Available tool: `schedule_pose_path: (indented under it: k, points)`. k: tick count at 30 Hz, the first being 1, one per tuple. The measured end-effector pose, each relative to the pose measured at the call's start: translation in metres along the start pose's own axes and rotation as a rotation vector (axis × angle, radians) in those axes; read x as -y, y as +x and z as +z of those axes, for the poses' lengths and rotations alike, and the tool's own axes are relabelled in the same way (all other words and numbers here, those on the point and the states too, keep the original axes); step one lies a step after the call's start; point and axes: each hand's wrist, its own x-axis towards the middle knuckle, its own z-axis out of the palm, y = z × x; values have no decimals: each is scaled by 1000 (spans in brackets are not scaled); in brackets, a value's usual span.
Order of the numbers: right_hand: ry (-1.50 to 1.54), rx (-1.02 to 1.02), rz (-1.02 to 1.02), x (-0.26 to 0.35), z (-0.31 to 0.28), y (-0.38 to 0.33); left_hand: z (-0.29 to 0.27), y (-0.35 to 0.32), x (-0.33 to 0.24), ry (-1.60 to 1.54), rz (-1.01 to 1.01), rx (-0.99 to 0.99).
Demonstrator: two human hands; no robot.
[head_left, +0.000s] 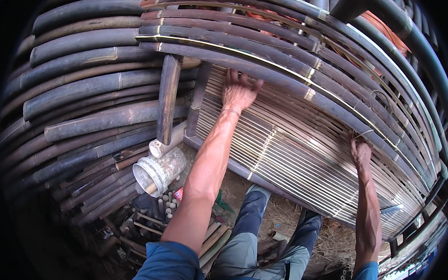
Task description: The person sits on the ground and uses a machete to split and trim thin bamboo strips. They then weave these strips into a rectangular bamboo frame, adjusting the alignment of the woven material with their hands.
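A bamboo bench spreads before me, with a seat of thin pale slats [302, 152] and a backrest of dark split bamboo strips [267, 40]. My left hand [239, 92] rests on the far left of the seat, fingers apart, their tips close to the backrest's lower rail [285, 83]. Farther right, my right hand [361, 152] is closed just under that rail. A thin light strand [363, 132] shows at its fingertips. What lies between those fingers is too small to make out.
Dark bamboo poles [87, 88] are stacked on the left. A stained white bucket [158, 172] lies tipped near the bench's left corner, below an upright bamboo post [167, 101]. Cut bamboo pieces [167, 204] sit nearby. A blue object [392, 209] lies beside my right forearm.
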Motion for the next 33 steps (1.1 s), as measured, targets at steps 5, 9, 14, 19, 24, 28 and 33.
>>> schedule_pose_path:
  k: [5, 9, 14, 19, 24, 28, 33]
  points:
    - [34, -133, -100, 16, 5, 4, 4, 5, -19, 35, 144, -2]
    - [10, -222, -153, 4, -12, -7, 20, -3, -44, -112, 218, 34]
    - [-136, -368, -210, -45, 5, -11, 37, -1, -50, -107, 341, -174]
    - [-104, -437, -225, -49, 10, -8, 44, -1, -48, -142, 372, -94]
    - [-12, -438, -219, -47, 9, -6, 51, 8, -36, -197, 384, -9]
    - [-51, -431, -214, -45, 7, -4, 44, 14, -44, -198, 357, 27]
    - [-86, -54, -20, -29, -17, -14, 22, 2, -53, -97, 193, 220]
